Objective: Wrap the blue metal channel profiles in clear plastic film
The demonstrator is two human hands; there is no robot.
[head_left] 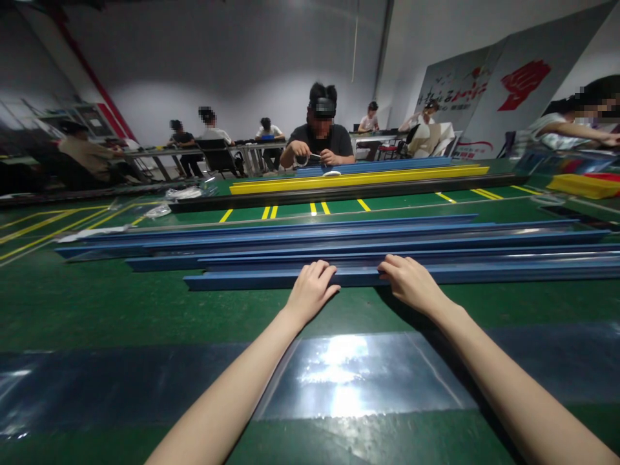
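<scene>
A long blue channel strip (252, 281) lies across the green table in front of me, its raised edges running left to right. My left hand (314, 287) grips its near edge, fingers over the top and thumb on the near side. A short way to the right, my right hand (409, 281) curls its fingers over the same strip; its thumb is mostly hidden. Close behind lie more blue channel strips (159, 263), roughly parallel. Nearer to me, a wide band of clear plastic film (121, 387) lies flat beneath my forearms and reflects the light.
Beyond the blue strips lie a yellow strip (358, 179) and a black strip (203, 204). Yellow lines mark the green table (87, 310). Across it, a person (320, 139) handles a small object. A yellow tray (584, 186) stands at right; others sit farther back.
</scene>
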